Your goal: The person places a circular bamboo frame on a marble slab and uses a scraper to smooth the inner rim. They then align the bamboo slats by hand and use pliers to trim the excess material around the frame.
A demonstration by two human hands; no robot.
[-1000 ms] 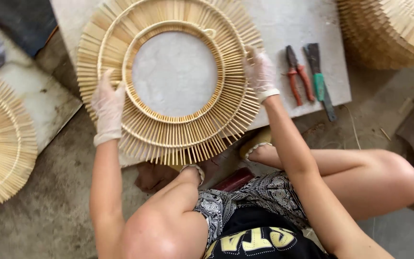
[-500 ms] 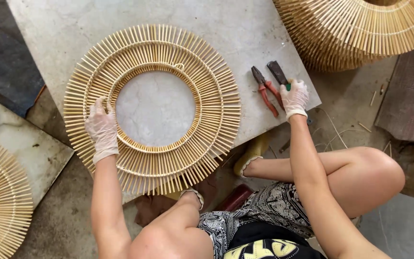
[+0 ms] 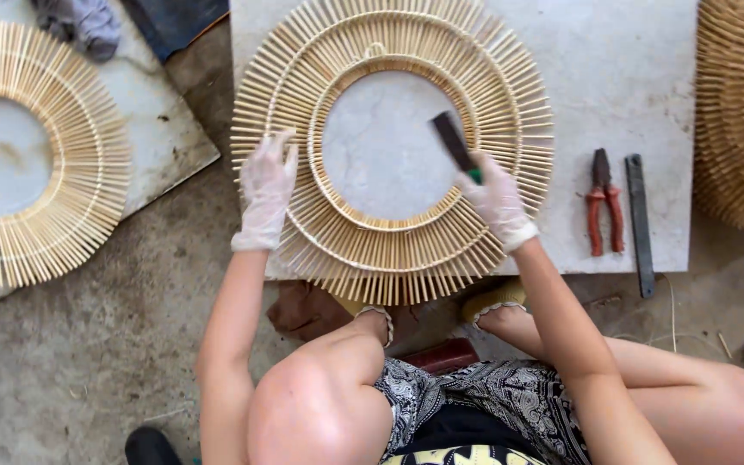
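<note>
A round sunburst frame of pale bamboo sticks [image 3: 406, 250] lies flat on a grey stone slab [image 3: 613, 77]. My left hand [image 3: 265, 185], in a thin white glove, rests open on the frame's left side. My right hand [image 3: 497, 200], also gloved, grips a dark flat tool with a green handle [image 3: 452, 142] over the frame's inner ring at the right.
Red-handled pliers [image 3: 601, 209] and a dark flat bar [image 3: 639, 224] lie on the slab's right part. A second sunburst frame [image 3: 53, 155] lies on another slab at the left. A stack of bamboo frames [image 3: 742, 112] stands at the right edge. My knees are below.
My right hand has taken the green-handled tool from beside the pliers and carried it left over the frame. My left hand has stayed on the frame's left side.
</note>
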